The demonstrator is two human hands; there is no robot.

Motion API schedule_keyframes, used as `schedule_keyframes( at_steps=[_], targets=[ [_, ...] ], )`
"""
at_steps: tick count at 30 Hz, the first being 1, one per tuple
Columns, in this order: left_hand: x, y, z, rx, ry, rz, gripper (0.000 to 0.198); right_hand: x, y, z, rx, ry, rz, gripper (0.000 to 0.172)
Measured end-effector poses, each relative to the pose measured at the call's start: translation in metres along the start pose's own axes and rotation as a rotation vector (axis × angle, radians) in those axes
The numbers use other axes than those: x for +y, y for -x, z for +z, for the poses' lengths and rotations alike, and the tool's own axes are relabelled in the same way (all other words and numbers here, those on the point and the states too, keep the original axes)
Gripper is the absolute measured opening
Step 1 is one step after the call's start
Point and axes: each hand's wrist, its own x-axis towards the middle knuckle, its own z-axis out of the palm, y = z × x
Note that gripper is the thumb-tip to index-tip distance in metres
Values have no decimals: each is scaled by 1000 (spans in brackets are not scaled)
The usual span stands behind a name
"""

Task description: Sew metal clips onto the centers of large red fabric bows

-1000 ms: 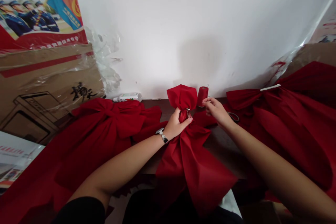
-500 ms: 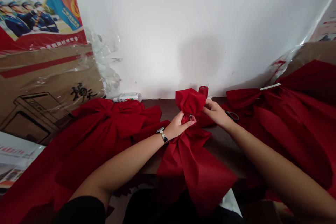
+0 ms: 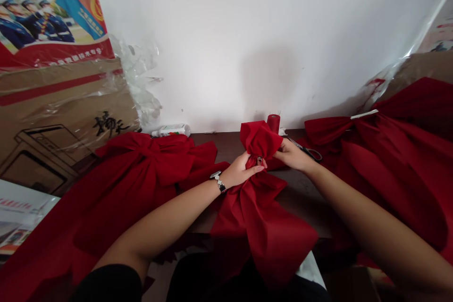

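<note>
A red cloth bow (image 3: 269, 226) stands upright in front of me, its upper loop puffed out and its long tails hanging over the table's front edge. My left hand (image 3: 242, 170) is closed round its gathered middle, thumb across the front. Just above that thumb sits a small shiny metal clip (image 3: 259, 160), at the gathers. My right hand (image 3: 293, 155) pinches the right side of the upper loop, with its fingertips partly hidden by the cloth. Behind the loop stands a spool of red thread (image 3: 273, 123). Black-handled scissors (image 3: 314, 154) lie beyond my right wrist.
Another red bow (image 3: 148, 165) is spread at the left, and more red cloth (image 3: 389, 151) is heaped at the right with a white strip (image 3: 364, 114) on it. A white bottle (image 3: 173, 130) lies against the wall (image 3: 198, 47). A cardboard box (image 3: 67, 118) stands at the left.
The upper loop of the bow and both hands have shifted slightly right. My right hand has moved a little lower along the loop's side, and more of the scissors shows.
</note>
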Motion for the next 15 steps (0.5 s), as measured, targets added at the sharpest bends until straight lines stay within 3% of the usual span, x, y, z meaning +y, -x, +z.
schedule_keyframes(
  at_steps=[15],
  targets=[
    [-4,0,1,-26,-51,28,33,15,5,-3,-72,68,68,32]
  ],
)
